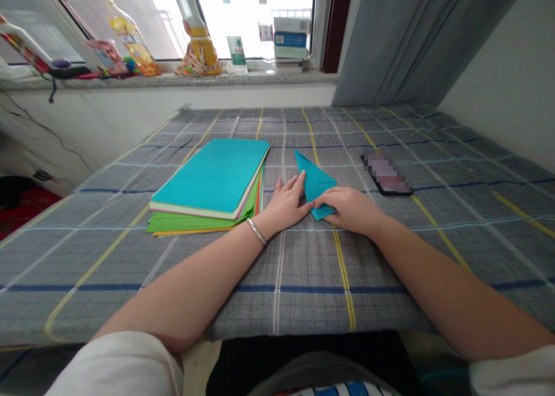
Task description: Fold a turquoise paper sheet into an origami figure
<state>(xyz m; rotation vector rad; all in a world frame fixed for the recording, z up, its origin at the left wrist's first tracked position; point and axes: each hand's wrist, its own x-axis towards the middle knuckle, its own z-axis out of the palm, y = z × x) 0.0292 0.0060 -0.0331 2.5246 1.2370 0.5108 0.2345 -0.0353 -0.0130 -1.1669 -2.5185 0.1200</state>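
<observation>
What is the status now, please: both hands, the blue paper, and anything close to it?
Left hand flat, pressing folded blue paper. Right hand pinching its near corner. Paper stack just left, phone to the right, both apart from it.

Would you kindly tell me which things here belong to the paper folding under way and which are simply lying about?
In use:
- folded blue paper, pressed flat by the left hand and right hand
- stack of coloured paper

Lying about:
- phone on the checked cloth
- bottles and boxes on the windowsill
</observation>
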